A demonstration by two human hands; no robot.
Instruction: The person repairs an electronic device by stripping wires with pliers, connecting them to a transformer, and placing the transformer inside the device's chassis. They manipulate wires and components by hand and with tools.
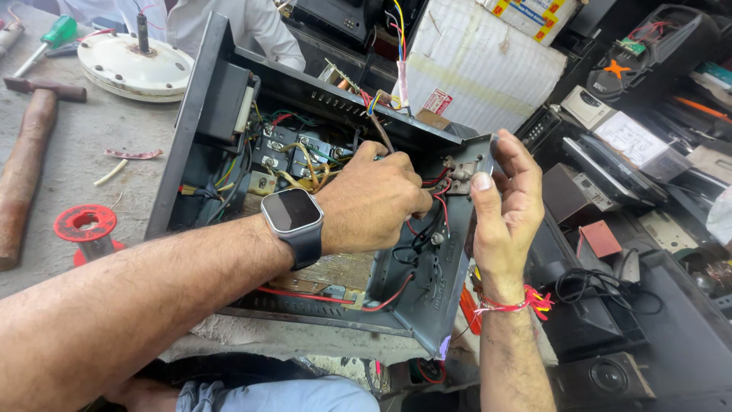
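Chassis (200, 99), an open grey metal box full of wiring, lies on the table (69, 164) in front of the person, with its end panel (450, 259) hanging past the table edge. Inside sit a dark transformer block (225, 99), terminal blocks with yellow, red and black wires (301, 156), and a red wire (328, 299) running along the bottom.

Left hand (374, 202), with a smartwatch (293, 221) on its wrist, reaches into the box and is curled tight around red and black wires near the end panel; its fingertips are hidden, so what they pinch cannot be told. Right hand (503, 198), with a red thread (518, 304) tied at the wrist, grips the top edge of the end panel, thumb on the near side and fingers behind it.

On the table to the left lie a hammer (27, 152), a red spool (88, 229), a round white fan motor (133, 67) and a green-handled screwdriver (53, 34). A cardboard box (480, 69) stands behind the chassis. To the right, well below, is a heap of old electronics (633, 152) and a speaker (606, 378).
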